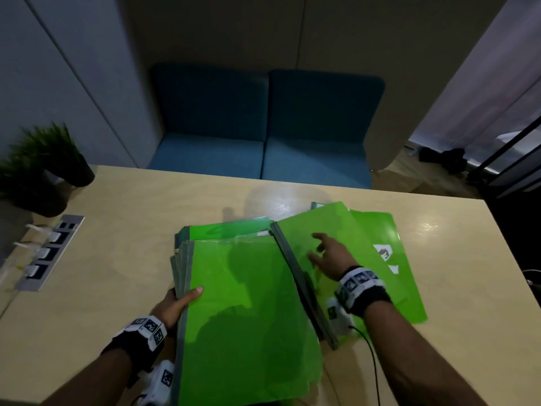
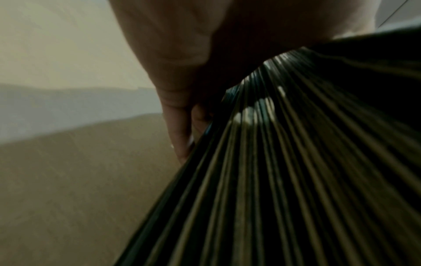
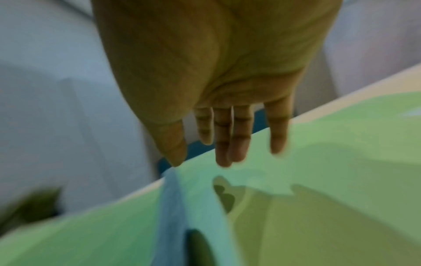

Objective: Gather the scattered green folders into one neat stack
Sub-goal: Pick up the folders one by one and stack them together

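Most green folders (image 1: 248, 303) are gathered in a pile on the table (image 1: 117, 259), its spine edge gripped by the left hand (image 1: 175, 303). Loose folders (image 1: 380, 230) beside it are reached for by the right hand (image 1: 325, 256), fingers spread wide; sliding them onto the pile is judged next.

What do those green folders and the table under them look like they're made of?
Green folders: probably thin glossy plastic, since the covers show sheen and the top one looks slightly see-through; grey strips run along their spines. Table: pale wood or wood-look laminate with a smooth finish; faint grain and light reflections show.
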`<state>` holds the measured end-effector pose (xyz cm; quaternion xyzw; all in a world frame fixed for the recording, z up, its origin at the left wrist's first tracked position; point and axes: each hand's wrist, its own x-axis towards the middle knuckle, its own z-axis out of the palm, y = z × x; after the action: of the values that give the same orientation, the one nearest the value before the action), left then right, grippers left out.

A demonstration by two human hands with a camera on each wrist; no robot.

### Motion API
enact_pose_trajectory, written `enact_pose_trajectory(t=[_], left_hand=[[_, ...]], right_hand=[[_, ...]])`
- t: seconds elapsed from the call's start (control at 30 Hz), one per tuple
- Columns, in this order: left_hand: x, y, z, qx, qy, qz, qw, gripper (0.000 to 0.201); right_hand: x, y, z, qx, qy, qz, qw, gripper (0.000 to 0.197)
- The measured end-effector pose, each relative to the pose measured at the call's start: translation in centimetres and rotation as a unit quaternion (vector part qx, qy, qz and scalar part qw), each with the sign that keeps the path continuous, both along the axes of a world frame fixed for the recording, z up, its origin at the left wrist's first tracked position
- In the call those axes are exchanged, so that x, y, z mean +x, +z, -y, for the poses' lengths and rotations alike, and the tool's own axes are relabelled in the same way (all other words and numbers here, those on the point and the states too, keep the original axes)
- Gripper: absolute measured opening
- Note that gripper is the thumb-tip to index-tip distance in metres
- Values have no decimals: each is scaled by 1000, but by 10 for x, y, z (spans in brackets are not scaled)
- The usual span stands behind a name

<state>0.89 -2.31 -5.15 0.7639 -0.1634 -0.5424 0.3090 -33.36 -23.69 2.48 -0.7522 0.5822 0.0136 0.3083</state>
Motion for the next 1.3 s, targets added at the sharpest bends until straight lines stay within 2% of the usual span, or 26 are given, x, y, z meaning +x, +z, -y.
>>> enact_pose_trajectory(t=[0.03,0.1,0.17,0.2,0.27,0.33,0.47,0.53,0.63,0.7,0.8,0.83,0.93,1.0,1.1,1.2,1.3], left_hand=[[-2,1,0,1,0,0,1000,135],[-1,-2,-1,6,-4,5,1000,132],[3,-8,-2,9,4,8,1000,127],[5,-13,-3,9,8,10,1000,126],[10,-23,-4,7,14,7,1000,122],[12,-28,-5,0,13,-1,1000,118],[4,-16,-4,-13,14,-12,1000,115],[-2,-5,-1,-19,7,-8,1000,118],[-5,5,-1,-8,-6,1,1000,117],[-2,3,-2,3,-7,12,1000,120],[8,-16,-6,5,-8,13,1000,119],[7,-15,-5,7,-10,9,1000,118],[6,-15,-4,0,3,5,1000,118],[0,-3,-2,-5,0,5,1000,123],[-6,10,1,-20,6,-11,1000,123],[-3,5,1,-28,13,-9,999,131],[1,0,-2,-15,-24,16,999,144]], right_hand=[[-21,1,18,-35,-58,4,998,64],[-64,-6,43,-59,-164,-56,983,81],[-97,-21,50,18,-217,-127,968,107],[-107,-30,48,52,-212,-161,963,115],[-116,-45,43,59,-181,-211,959,116],[-115,-48,40,71,-181,-213,957,112],[-114,-50,47,107,-181,-250,945,120],[-115,-49,51,108,-228,-188,949,109],[-116,-37,52,114,-306,-14,945,75],[-111,-28,51,83,-311,34,946,71],[-99,-23,41,95,-277,39,955,80],[-94,-23,33,108,-268,53,956,78],[-87,-58,19,112,-247,86,959,65],[-62,-52,-2,119,-219,66,966,71],[-19,-17,-38,136,-181,51,973,68],[-1,-17,-56,162,-166,71,970,63],[7,-22,-64,176,-131,83,972,65]])
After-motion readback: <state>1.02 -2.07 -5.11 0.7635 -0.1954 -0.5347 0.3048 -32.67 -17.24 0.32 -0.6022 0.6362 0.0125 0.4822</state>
